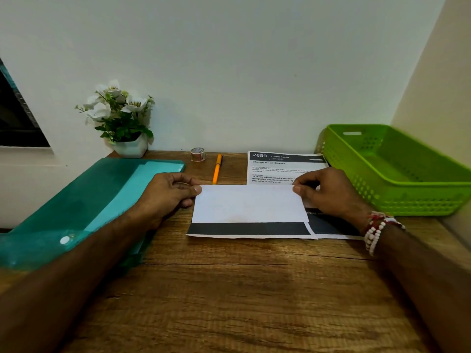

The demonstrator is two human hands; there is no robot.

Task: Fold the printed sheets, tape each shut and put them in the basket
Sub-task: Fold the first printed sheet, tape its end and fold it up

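Fingers (196,189) of the left hand (165,193) and right hand (330,193) pinch the far corners of the folded sheet (247,205), likely squaring the flap for creasing; the tape roll (198,154) sits beyond

Printed sheet (277,165) at back edge of desk (229,289), rt of centre: header "2659" w/ "LIVING ROOM" beside it, title "Change Pillow Covers" below. Bold lines partly legible: "1) Throw pillows fitted with clean…", "designated positions on sofa", "placed in laundry area." Small print illegible.
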